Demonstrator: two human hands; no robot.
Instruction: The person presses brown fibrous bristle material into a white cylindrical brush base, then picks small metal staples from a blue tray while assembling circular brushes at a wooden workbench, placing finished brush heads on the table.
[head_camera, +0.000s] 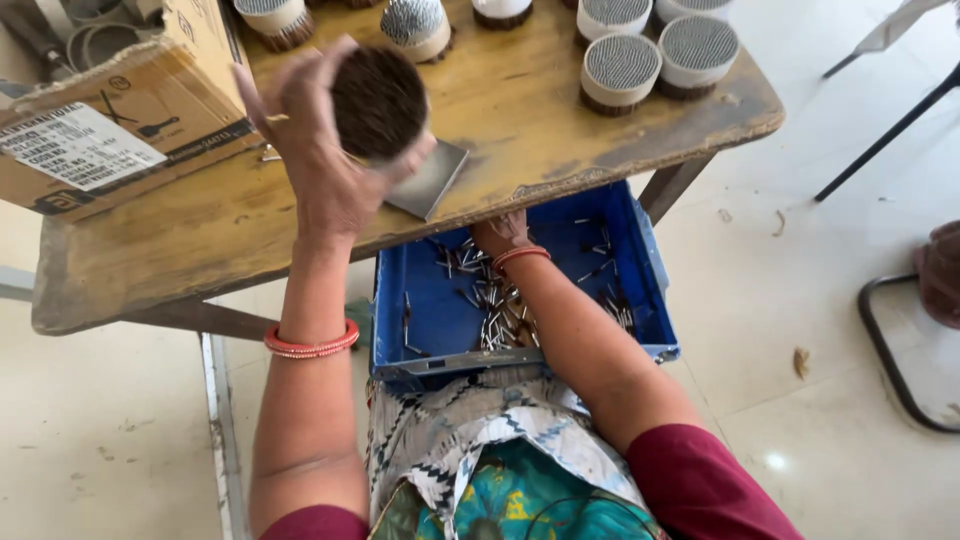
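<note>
My left hand (320, 160) is raised over the wooden table (560, 120) and grips a round dark bristle bundle (378, 100), its bristle end facing me. Just below it a flat grey metal plate (432, 180) lies at the table's front edge. My right hand (502, 232) reaches under the table edge into a blue plastic crate (655, 290) on my lap; its fingers are mostly hidden by the table. Many small metal pins (495, 315) lie scattered in the crate around that hand.
Several finished round bundles with white bands (620, 70) stand along the table's far side. A cardboard box (110, 130) sits at the table's left end. A black metal frame (890, 360) and a chair leg (885, 135) stand on the tiled floor to the right.
</note>
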